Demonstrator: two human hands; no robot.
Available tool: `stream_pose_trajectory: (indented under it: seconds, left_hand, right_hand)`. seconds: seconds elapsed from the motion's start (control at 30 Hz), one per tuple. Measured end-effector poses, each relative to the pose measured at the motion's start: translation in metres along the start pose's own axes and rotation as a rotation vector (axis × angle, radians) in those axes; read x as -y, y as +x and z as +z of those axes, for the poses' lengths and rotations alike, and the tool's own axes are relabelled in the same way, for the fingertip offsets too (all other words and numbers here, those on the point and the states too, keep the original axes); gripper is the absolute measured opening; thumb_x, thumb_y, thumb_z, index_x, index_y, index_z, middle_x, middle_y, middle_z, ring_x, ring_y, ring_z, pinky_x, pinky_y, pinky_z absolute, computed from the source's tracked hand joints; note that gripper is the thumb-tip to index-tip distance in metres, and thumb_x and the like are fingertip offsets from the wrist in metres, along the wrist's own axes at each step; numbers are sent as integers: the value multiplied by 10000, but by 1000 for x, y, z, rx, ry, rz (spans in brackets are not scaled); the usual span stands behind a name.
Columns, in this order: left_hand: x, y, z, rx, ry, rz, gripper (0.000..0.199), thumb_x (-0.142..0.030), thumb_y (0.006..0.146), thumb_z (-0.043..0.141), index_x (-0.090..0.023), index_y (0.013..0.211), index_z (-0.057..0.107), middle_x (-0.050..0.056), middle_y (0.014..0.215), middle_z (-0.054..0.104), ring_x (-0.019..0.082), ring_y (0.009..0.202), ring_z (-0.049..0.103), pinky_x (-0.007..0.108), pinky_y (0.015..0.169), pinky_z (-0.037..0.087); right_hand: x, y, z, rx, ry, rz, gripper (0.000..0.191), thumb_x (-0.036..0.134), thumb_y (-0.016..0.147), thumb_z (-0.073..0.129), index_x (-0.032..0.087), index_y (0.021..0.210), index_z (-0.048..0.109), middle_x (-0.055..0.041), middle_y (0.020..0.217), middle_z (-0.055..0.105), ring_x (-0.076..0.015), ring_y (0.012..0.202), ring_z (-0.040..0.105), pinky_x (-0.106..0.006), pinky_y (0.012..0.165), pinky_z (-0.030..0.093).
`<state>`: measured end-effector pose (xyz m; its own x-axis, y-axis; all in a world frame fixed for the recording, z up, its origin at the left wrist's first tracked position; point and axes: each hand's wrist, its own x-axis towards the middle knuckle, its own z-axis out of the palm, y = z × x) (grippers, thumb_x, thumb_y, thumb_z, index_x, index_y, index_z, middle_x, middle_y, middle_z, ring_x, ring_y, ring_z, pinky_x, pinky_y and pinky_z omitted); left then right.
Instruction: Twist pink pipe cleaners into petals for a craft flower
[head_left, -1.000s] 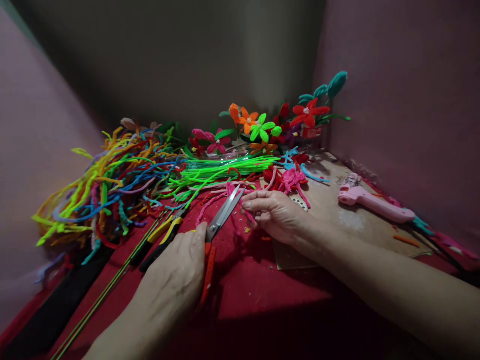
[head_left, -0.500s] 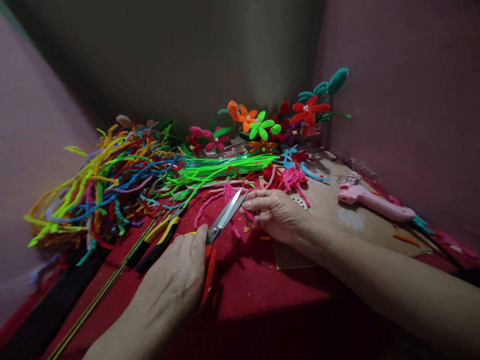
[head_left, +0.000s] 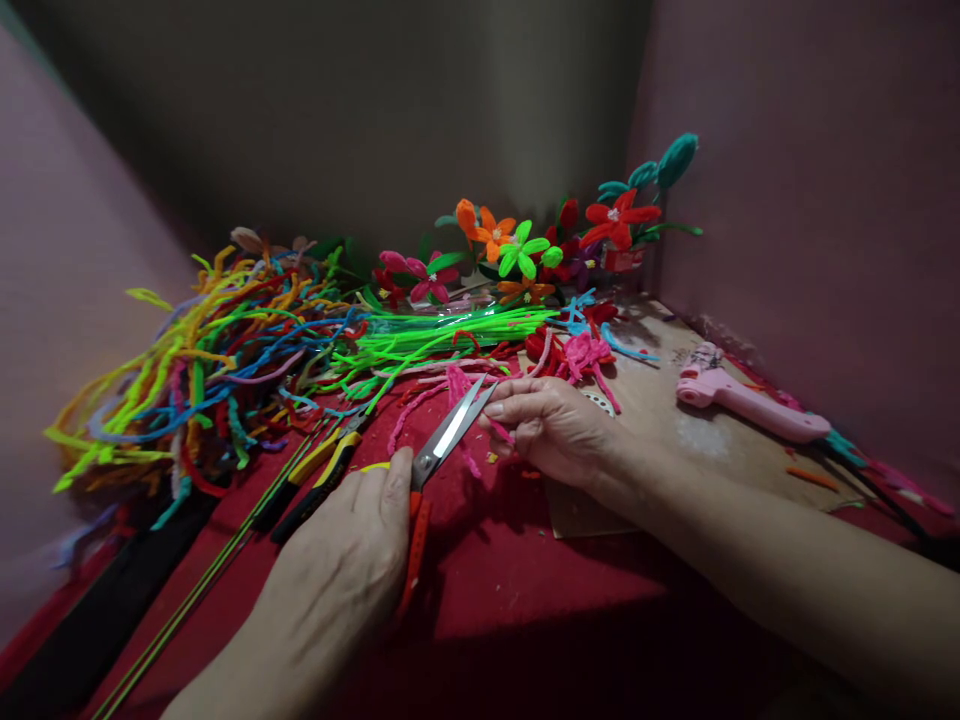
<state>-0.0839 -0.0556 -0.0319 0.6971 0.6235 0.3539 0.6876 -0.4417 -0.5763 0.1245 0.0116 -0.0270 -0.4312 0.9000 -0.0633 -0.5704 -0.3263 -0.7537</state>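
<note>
My left hand [head_left: 352, 530] is closed round the orange-handled scissors [head_left: 450, 432], whose blades point up and to the right, slightly apart. The blade tips reach the fingertips of my right hand [head_left: 551, 430], which pinches a short pink fuzzy stem [head_left: 501, 431]. Behind and below the blades lies another pink fuzzy piece [head_left: 457, 382] on the red cloth [head_left: 495, 570]. Whether the blades touch the pinched stem is too small to tell.
Colourful fuzzy stems [head_left: 202, 380] are heaped at the left, beside yellow-black pliers [head_left: 322, 470]. Green stems [head_left: 457, 328] and fuzzy flowers [head_left: 523, 250] lie behind the hands. A pink glue gun [head_left: 750, 402] rests on a board [head_left: 675, 450] at the right.
The scissor blades have closed slightly and my left hand has shifted a little. My right hand keeps nearly the same place and pinch.
</note>
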Motion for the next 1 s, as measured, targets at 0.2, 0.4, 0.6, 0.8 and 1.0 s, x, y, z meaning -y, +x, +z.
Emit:
stream_pose_trajectory:
  seconds: [0.2,0.4,0.6,0.8,1.0]
  left_hand:
    - [-2,3,-4,-16,54,8,339,-27,806,278,17,1098,445,142,703,594,223,631,603,319,520,506]
    - [-4,5,-5,0,0,23,363,3,782,282,33,1090,473,169,708,627,241,633,638,314,485,515]
    - [-1,5,-9,2,-25,32,427,26,748,249,37,1105,482,228,863,661,233,709,667,294,554,537]
    - [46,-6,-10,261,-70,-209,466,-86,794,222,7,1195,440,257,1124,581,289,943,628,353,651,532]
    - [82,0,24,561,-417,-317,379,-240,840,275,-134,1124,502,141,1093,607,252,964,601,351,787,471]
  right_hand:
    - [1,0,1,-10,10,23,102,39,530,639,127,558,596,-4,586,556,-98,534,476,-259,502,329]
    - [-1,0,-2,9,17,39,103,42,533,655,123,577,609,-1,585,557,-87,515,457,-260,504,336]
    - [-1,1,0,-87,16,56,146,24,517,628,121,626,629,-14,578,573,-108,529,490,-261,497,340]
    - [0,2,-1,-75,36,35,164,30,503,652,128,628,613,-2,601,543,-92,535,459,-252,490,345]
    - [3,1,-1,-12,84,70,195,8,516,626,130,667,607,-6,601,548,-89,529,456,-235,467,324]
